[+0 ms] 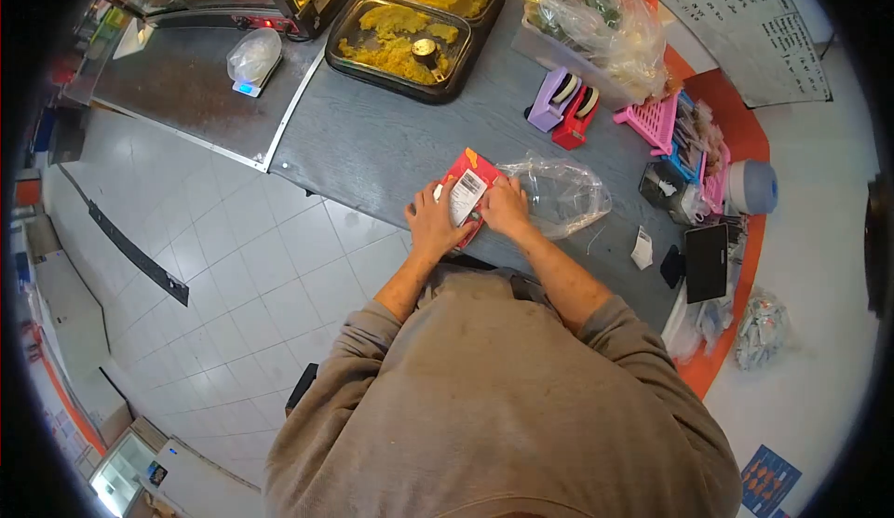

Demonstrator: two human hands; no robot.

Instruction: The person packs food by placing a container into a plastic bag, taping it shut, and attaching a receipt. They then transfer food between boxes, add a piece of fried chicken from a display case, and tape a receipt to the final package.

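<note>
A red packet (475,161) with a white printed label lies at the table's front edge, directly before my body. My left hand (435,223) grips its left side, the thumb reaching across toward the label. On the opposite side, my right hand (506,206) has its fingers curled against the packet's right edge; the fingertips are partly hidden. Just right of that hand, a crumpled clear plastic bag (566,200) rests on the grey table (391,150).
Beyond the packet stand a purple tape dispenser (553,101) and a red one (575,120). A black tray (396,48) holds yellow food. Pink baskets (652,122), a dark screen (706,264) and a paper scrap (642,248) are at right. A bagged item (253,60) sits on a scale at left.
</note>
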